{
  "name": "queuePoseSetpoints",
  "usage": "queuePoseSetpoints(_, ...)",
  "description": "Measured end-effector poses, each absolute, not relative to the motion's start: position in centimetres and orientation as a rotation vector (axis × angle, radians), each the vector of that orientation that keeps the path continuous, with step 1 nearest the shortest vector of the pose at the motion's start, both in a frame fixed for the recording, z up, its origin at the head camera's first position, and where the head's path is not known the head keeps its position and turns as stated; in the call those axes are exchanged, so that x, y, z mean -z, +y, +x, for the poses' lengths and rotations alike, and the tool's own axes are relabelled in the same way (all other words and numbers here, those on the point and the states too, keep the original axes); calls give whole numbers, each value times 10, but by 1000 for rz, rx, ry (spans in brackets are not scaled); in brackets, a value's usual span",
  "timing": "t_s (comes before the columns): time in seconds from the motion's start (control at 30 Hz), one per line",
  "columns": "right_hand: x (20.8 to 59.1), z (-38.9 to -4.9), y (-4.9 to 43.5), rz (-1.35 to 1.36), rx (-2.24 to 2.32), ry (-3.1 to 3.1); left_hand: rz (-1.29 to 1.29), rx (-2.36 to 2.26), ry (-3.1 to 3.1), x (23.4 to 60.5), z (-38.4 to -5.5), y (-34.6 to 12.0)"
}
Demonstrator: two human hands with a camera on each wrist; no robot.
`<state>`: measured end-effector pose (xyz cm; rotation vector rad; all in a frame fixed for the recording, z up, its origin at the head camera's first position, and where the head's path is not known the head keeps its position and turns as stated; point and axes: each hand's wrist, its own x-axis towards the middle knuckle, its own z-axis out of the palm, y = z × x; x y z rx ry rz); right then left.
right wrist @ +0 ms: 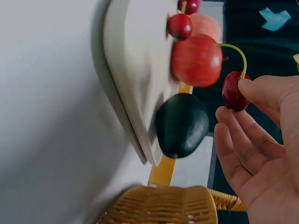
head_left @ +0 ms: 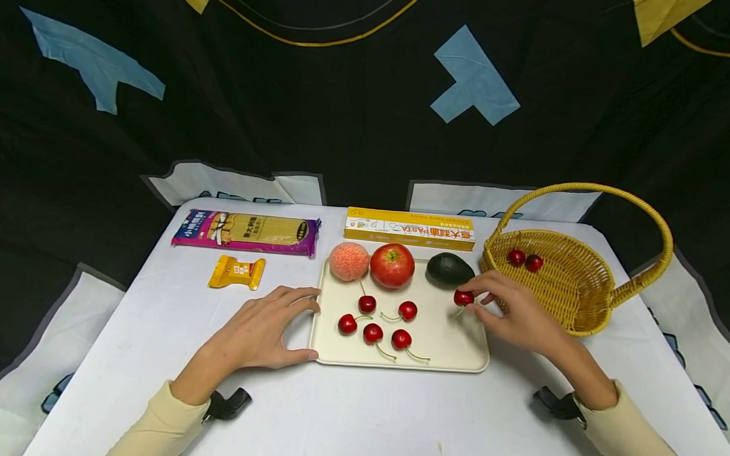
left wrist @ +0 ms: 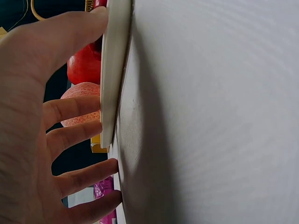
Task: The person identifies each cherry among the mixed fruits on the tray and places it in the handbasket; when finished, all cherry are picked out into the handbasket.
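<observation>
My right hand (head_left: 515,312) pinches a red cherry (right wrist: 235,91) between thumb and fingertips. Its green stem arcs upward in the right wrist view, and the cherry is held above the right part of a cream tray (head_left: 451,355). At the tray's left edge rests my left hand (head_left: 263,330), thumb and fingertips at the rim with the fingers spread. On the tray lie several more stemmed cherries (head_left: 373,333), with a peach (head_left: 348,261), a red apple (head_left: 392,266) and a dark green avocado (head_left: 449,270) along its back. Two cherries (head_left: 525,260) sit inside a wicker basket (head_left: 570,295).
The basket's tall handle (head_left: 590,187) arches up right of the tray. Behind the tray lies a yellow pasta box (head_left: 410,229). A purple noodle packet (head_left: 247,232) and a small orange-yellow snack packet (head_left: 236,272) lie at the left. A dark cloth (head_left: 369,121) hangs behind the white table.
</observation>
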<state>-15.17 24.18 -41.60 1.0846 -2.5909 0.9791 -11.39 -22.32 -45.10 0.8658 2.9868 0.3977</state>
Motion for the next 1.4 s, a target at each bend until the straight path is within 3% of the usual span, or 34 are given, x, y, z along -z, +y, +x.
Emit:
queuePoseSetpoints(0.93, 395, -161, 285, 764, -887, -2623, 861, -386, 2983, 450, -115, -223)
queuePoseSetpoints(1.4, 406, -172, 310, 643, -902, -2600, 867, -377, 2985, 450, -114, -223)
